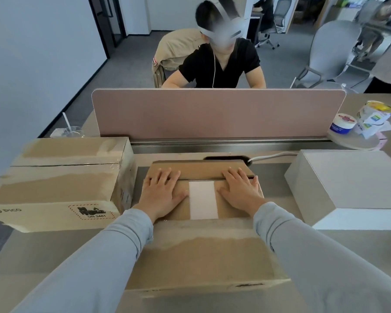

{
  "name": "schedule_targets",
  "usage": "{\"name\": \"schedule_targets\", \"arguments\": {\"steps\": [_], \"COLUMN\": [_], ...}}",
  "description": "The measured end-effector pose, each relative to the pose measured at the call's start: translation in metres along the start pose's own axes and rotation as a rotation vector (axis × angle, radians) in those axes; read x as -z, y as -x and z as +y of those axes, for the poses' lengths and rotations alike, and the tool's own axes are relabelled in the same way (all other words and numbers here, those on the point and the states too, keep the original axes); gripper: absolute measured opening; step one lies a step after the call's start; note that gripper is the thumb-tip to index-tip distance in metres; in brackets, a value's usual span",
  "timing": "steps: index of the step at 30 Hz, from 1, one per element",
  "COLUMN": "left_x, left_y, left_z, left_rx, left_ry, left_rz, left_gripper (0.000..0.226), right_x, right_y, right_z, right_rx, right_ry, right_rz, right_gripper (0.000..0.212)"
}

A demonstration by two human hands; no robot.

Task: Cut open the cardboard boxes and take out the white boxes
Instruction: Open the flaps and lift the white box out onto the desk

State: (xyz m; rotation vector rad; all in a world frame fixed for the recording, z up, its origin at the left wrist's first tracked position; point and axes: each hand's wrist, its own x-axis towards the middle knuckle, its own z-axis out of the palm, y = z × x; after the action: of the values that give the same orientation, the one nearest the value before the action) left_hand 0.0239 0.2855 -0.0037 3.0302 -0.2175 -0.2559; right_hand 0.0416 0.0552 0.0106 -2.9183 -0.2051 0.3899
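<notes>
A brown cardboard box (201, 251) with a white label strip on top lies in front of me on the desk. My left hand (161, 193) rests flat on its top, left of the label, fingers straight. My right hand (240, 192) lies flat to the right of the label, fingers spread. A seam or flap edge runs across the box top just under my fingers. A second taped cardboard box (61, 184) stands to the left. A white box (352, 186) sits to the right on the desk. No cutter is in view.
A pink divider screen (217, 114) runs across the desk behind the boxes, with a person seated beyond it. A plastic cup with a straw (71, 131) stands at far left. A small tub (343, 126) and a tin (375, 112) stand at far right. A white cable (273, 155) leaves a desk slot.
</notes>
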Motion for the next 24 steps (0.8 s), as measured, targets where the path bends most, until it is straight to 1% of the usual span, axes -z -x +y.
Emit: {"name": "schedule_targets", "arguments": {"steps": [4, 8, 10, 12, 14, 16, 18, 19, 20, 22, 24], "left_x": [-0.002, -0.002, -0.002, 0.002, 0.008, 0.012, 0.013, 0.013, 0.013, 0.014, 0.016], "left_y": [0.001, 0.008, 0.010, 0.011, 0.013, 0.022, 0.035, 0.042, 0.048, 0.061, 0.072], "left_z": [-0.004, -0.008, -0.012, -0.015, -0.015, -0.009, 0.004, 0.012, 0.020, 0.033, 0.043], "left_rx": [-0.012, 0.004, 0.000, -0.005, -0.022, -0.069, -0.150, -0.181, -0.191, -0.156, -0.116], "left_ry": [0.004, 0.018, 0.047, 0.108, 0.146, 0.109, 0.080, 0.100, 0.136, 0.222, 0.262], "left_rz": [0.050, 0.066, 0.043, -0.017, -0.044, 0.000, 0.072, 0.090, 0.088, 0.045, 0.007], "left_gripper": [0.066, 0.064, 0.066, 0.070, 0.071, 0.063, 0.049, 0.044, 0.041, 0.038, 0.034], "right_x": [-0.001, -0.001, -0.001, -0.003, -0.007, -0.010, -0.008, -0.006, -0.003, -0.001, 0.000], "right_y": [-0.006, -0.007, -0.006, 0.000, 0.011, 0.023, 0.034, 0.040, 0.045, 0.057, 0.072], "right_z": [-0.006, -0.015, -0.020, -0.023, -0.023, -0.021, -0.018, -0.017, -0.017, -0.015, -0.015], "right_rx": [-0.042, -0.038, -0.029, -0.023, 0.005, 0.062, 0.070, 0.062, 0.057, 0.062, 0.068], "right_ry": [0.021, 0.046, 0.049, 0.013, -0.019, -0.009, -0.057, -0.077, -0.090, -0.114, -0.135], "right_rz": [0.001, -0.022, -0.037, -0.038, -0.003, 0.076, 0.126, 0.124, 0.103, 0.038, -0.007], "right_gripper": [0.056, 0.055, 0.056, 0.059, 0.059, 0.050, 0.034, 0.028, 0.025, 0.028, 0.026]}}
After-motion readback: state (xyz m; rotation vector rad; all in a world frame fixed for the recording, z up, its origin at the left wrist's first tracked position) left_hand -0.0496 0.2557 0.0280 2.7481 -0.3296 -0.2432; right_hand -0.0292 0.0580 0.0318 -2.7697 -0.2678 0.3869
